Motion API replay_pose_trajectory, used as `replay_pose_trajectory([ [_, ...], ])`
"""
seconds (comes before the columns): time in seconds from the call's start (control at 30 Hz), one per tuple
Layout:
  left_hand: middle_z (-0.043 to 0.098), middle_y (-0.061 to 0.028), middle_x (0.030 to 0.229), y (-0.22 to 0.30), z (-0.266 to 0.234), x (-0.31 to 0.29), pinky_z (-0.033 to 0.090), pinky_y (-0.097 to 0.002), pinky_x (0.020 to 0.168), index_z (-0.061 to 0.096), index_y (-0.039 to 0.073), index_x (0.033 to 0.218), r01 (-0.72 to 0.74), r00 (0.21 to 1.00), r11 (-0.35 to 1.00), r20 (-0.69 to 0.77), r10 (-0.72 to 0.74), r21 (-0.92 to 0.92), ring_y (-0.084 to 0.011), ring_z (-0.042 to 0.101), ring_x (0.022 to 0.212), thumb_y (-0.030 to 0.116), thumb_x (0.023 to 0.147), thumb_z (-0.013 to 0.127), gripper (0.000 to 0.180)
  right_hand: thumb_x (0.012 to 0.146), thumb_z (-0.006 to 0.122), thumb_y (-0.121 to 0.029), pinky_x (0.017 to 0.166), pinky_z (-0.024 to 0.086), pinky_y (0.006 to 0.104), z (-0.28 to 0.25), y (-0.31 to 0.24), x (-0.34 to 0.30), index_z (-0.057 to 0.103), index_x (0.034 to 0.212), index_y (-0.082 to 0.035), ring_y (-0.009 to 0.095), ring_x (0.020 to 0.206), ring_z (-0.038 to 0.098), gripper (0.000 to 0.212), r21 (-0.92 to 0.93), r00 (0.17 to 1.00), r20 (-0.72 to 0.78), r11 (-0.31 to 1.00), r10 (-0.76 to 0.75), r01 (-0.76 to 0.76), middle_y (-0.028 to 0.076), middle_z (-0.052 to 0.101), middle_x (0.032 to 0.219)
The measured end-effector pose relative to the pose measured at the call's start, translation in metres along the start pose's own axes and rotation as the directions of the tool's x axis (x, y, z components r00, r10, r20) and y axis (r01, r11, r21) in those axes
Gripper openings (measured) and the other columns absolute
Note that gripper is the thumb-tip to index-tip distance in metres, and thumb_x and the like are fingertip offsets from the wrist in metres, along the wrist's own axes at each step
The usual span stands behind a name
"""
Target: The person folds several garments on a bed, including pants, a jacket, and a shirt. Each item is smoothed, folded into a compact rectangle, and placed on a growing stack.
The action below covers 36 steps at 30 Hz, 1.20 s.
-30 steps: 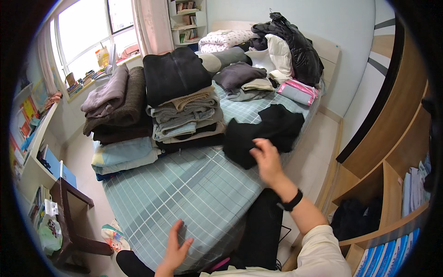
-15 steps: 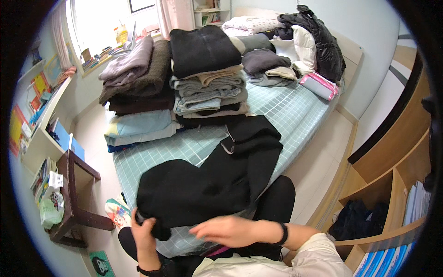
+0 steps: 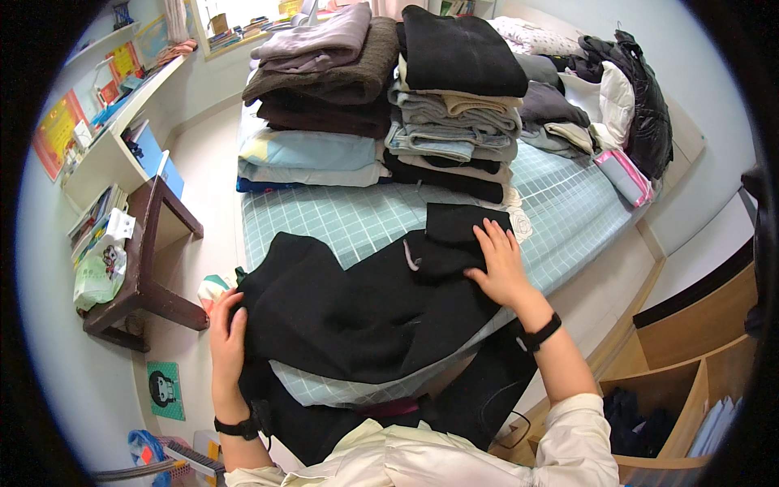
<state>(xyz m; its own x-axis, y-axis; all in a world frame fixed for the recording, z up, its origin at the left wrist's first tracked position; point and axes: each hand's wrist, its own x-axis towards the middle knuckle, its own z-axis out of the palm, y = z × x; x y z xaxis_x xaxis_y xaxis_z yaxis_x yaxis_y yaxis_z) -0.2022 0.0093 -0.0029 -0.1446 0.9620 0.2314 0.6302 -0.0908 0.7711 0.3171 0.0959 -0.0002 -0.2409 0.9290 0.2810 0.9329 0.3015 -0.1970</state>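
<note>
A black garment point(image 3: 341, 316) with a pale cord loop lies spread near the bed's front edge, its right end folded over; its exact kind is unclear. My left hand point(image 3: 228, 345) is at its left edge, fingers curled against the cloth and fingertips partly hidden. On the folded right end rests my right hand point(image 3: 501, 268), flat with fingers spread. Beyond the garment stand two stacks of folded clothes: a left stack point(image 3: 324, 105) in grey, brown and light blue, and a right stack point(image 3: 458, 97) topped with black.
The bed point(image 3: 552, 195) has a green checked sheet. Jackets point(image 3: 641, 105) and a pink-and-silver pouch point(image 3: 625, 177) lie at the far right. A dark wooden stool point(image 3: 154, 268) stands left, holding books and a bag. Wooden shelves point(image 3: 657, 381) are at the lower right.
My right hand has moved up and right from the near edge onto the garment's right end, which is now folded over. My left hand has shifted up along the left edge. The view has turned left.
</note>
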Motion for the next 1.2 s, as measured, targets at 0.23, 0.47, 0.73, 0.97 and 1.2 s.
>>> replay_pose_trajectory([
  [0.23, 0.055, -0.0298, 0.139, 0.057, 0.034, 0.036, 0.034, -0.0466, 0.117, 0.052, -0.01, 0.135, -0.122, 0.993, 0.845, 0.056, 0.109, 0.521, -0.0399, 0.047, 0.137, 0.044, 0.085, 0.079, 0.078, 0.095, 0.064, -0.023, 0.082, 0.049, 0.043, 0.018, 0.039, 0.038, 0.061, 0.103, -0.008, 0.034, 0.104, 0.063, 0.017, -0.037, 1.0, -0.024, 0.999, 0.02, -0.021, 0.01, 0.069, 0.105],
  [0.47, 0.073, -0.0087, 0.107, 0.065, 0.033, 0.048, 0.052, -0.0327, 0.091, 0.065, -0.008, 0.121, 0.141, 0.852, 0.99, 0.51, -0.12, -0.002, -0.0181, 0.067, 0.1, 0.02, 0.086, 0.082, 0.048, 0.105, 0.056, -0.023, 0.076, 0.054, 0.0435, -0.037, 0.175, -0.006, 0.06, 0.099, -0.002, 0.026, 0.091, 0.066, 0.022, 0.972, 0.577, -0.17, 0.232, 0.799, -0.036, 0.01, 0.068, 0.095],
  [0.73, 0.072, -0.0026, 0.109, 0.071, -0.016, 0.102, 0.051, -0.0259, 0.09, 0.069, 0.003, 0.119, -0.189, 0.981, 0.743, -0.16, 0.111, -0.643, -0.0116, 0.066, 0.096, 0.016, 0.101, 0.066, 0.022, 0.106, 0.05, -0.008, 0.107, 0.05, 0.0423, -0.041, 0.251, -0.057, 0.054, 0.133, -0.003, 0.029, 0.124, 0.061, 0.027, 0.928, 0.391, 0.104, -0.231, 0.915, 0.293, 0.014, 0.062, 0.133],
  [0.97, 0.063, -0.0082, 0.13, 0.061, -0.056, 0.1, 0.045, -0.0321, 0.103, 0.055, 0.0, 0.137, -0.349, 0.907, 0.765, -0.402, 0.129, -0.542, -0.0176, 0.06, 0.114, 0.014, 0.104, 0.058, 0.035, 0.106, 0.054, -0.015, 0.099, 0.051, 0.0433, -0.053, 0.261, -0.058, 0.06, 0.125, -0.01, 0.023, 0.11, 0.064, 0.02, 0.879, 0.777, -0.268, -0.185, 0.57, 0.439, 0.006, 0.067, 0.124],
  [1.2, 0.056, -0.0106, 0.143, -0.005, -0.038, -0.003, 0.038, -0.0345, 0.111, 0.046, -0.006, 0.147, 0.177, 0.961, 0.901, 0.266, -0.072, -0.396, -0.0229, 0.052, 0.13, 0.053, 0.077, 0.086, 0.099, 0.093, 0.052, 0.0, 0.105, 0.045, 0.0562, -0.005, 0.27, -0.115, 0.059, 0.124, -0.008, 0.029, 0.113, 0.061, 0.033, 0.88, 0.352, 0.467, -0.388, 0.811, -0.274, 0.013, 0.062, 0.125],
])
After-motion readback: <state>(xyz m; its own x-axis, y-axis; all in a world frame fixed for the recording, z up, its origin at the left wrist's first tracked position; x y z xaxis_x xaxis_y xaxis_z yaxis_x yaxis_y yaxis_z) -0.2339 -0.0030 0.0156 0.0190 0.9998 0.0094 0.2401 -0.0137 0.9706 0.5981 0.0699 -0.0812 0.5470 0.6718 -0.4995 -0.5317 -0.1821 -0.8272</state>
